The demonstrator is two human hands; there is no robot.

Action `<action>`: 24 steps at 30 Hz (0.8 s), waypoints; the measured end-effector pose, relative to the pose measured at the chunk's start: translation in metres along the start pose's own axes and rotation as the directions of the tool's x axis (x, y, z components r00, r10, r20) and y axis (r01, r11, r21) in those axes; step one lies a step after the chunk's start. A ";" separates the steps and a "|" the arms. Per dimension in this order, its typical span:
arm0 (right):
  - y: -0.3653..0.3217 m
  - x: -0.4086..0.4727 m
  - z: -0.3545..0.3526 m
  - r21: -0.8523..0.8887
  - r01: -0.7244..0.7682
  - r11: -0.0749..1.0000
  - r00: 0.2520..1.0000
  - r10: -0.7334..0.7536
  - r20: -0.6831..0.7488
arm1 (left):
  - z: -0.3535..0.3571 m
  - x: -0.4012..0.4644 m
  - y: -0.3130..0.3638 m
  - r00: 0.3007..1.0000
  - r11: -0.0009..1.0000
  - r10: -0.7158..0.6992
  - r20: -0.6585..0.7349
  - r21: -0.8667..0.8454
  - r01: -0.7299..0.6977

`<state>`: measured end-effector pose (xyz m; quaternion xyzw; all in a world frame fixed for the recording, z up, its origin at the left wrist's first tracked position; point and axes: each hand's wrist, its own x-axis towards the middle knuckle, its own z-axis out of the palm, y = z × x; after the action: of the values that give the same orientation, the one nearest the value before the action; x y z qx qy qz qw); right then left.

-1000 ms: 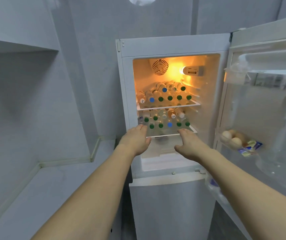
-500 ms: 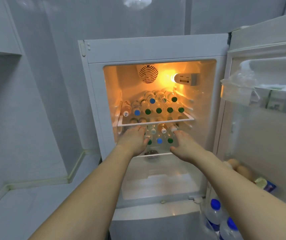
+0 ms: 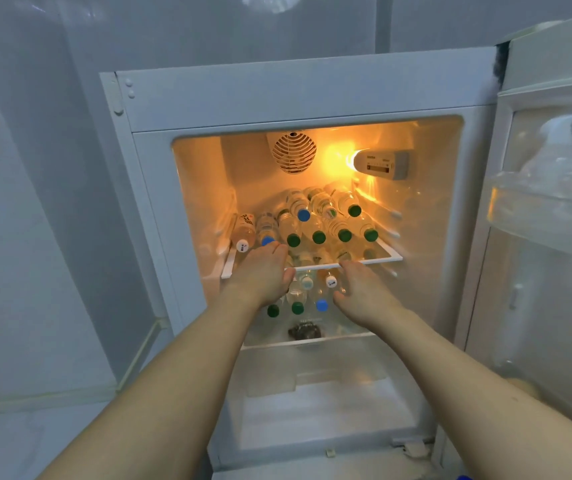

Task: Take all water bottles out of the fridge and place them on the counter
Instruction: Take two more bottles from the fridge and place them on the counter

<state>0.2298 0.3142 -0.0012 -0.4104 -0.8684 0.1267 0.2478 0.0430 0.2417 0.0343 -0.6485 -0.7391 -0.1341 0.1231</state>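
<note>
The white fridge (image 3: 277, 98) stands open and lit inside. Several clear water bottles (image 3: 319, 223) with green, blue and white caps lie stacked on the upper shelf (image 3: 381, 260), caps facing me. More bottles (image 3: 307, 296) lie on the lower shelf. My left hand (image 3: 260, 275) reaches in at the front edge of the upper shelf, fingers extended toward a blue-capped bottle (image 3: 266, 230), holding nothing. My right hand (image 3: 360, 289) is inside over the lower shelf's bottles, fingers loosely extended beside a white cap (image 3: 330, 280). The counter (image 3: 17, 441) lies at the lower left.
The fridge door (image 3: 547, 237) hangs open at the right, with clear door bins. A dark object (image 3: 304, 331) sits at the front of the lower shelf. A drawer space lies below. Grey walls enclose the left side.
I have moved closer to the fridge. Both hands have pushed further inside, the left rising from the lower shelf to the upper shelf's edge, the right reaching among the lower bottles.
</note>
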 end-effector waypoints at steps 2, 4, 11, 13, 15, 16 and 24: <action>0.002 0.018 0.002 0.009 -0.026 1.000 0.999 0.026 -0.039 | 0.005 0.018 -0.008 1.000 1.000 0.004 -0.006 0.007 -0.004; 0.003 0.038 0.004 0.035 -0.038 0.999 0.996 0.041 -0.079 | 0.011 0.040 -0.018 1.000 1.000 0.008 -0.019 0.008 -0.007; 0.014 0.120 0.010 0.020 -0.061 0.998 0.986 0.063 -0.154 | 0.030 0.121 -0.038 0.995 0.999 0.044 -0.089 0.018 -0.043; 0.019 0.145 0.011 0.006 -0.060 0.998 0.984 0.060 -0.169 | 0.038 0.144 -0.041 0.992 1.000 0.026 -0.122 0.010 -0.025; 0.025 0.169 0.012 -0.035 -0.057 0.998 0.981 0.050 -0.189 | 0.048 0.164 -0.043 0.991 1.000 0.017 -0.135 -0.004 -0.018; 0.029 0.179 0.014 -0.053 -0.059 0.997 0.979 0.047 -0.199 | 0.053 0.173 -0.043 0.991 1.000 0.023 -0.130 -0.004 -0.024; 0.049 0.238 0.040 -0.027 -0.067 0.997 0.979 0.060 -0.192 | 0.084 0.223 -0.048 0.993 1.000 0.010 -0.118 0.027 -0.007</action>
<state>0.1117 0.5292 0.0213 -0.4524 -0.8290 0.0798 0.3190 -0.0338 0.4726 0.0330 -0.6410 -0.7293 -0.1620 0.1759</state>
